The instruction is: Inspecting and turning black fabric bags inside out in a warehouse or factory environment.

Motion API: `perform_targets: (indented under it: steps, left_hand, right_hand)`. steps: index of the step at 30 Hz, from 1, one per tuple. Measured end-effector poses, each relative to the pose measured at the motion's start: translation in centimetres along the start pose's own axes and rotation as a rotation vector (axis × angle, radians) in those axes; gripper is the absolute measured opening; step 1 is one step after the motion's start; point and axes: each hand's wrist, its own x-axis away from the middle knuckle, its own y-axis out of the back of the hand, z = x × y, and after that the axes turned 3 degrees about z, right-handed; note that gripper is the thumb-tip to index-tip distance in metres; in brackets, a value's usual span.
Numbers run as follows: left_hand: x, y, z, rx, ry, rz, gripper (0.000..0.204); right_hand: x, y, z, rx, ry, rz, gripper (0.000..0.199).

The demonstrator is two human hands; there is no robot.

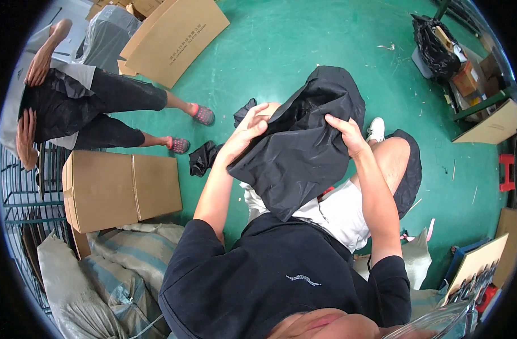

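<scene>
L hand (248, 131) and R hand (348, 135) both clenched on black fabric (303, 141), bunched up above lap, over green floor (292, 39). Cardboard box (123, 189) to left; another person's sandalled feet (190, 127) nearby. More black cloth (204, 158) on floor.

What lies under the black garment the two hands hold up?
Under the black garment show white shorts and a bare knee; both hands grip it. The lap beneath stays covered.
</scene>
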Motion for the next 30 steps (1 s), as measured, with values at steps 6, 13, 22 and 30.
perform_targets:
  steps: [6, 13, 22, 30]
  left_hand:
    - [-1.7, -0.9, -0.3, 0.059, 0.130, -0.104, 0.032]
    - [-1.5, 3.1, -0.4, 0.095, 0.103, -0.183, 0.031]
    - [-3.4, 0.2, 5.8, -0.416, -0.229, -0.325, 0.042]
    - [-1.0, 5.6, -0.3, 0.219, 0.028, -0.182, 0.024]
  right_hand:
    - [0.1, 0.6, 0.1, 0.075, -0.026, 0.019, 0.045]
    - [1.3, 1.5, 1.6, 0.111, 0.019, 0.002, 0.046]
    - [0.7, 1.2, 0.2, 0.178, -0.081, 0.017, 0.046]
    - [1.3, 3.6, 2.1, 0.164, -0.048, -0.024, 0.048]
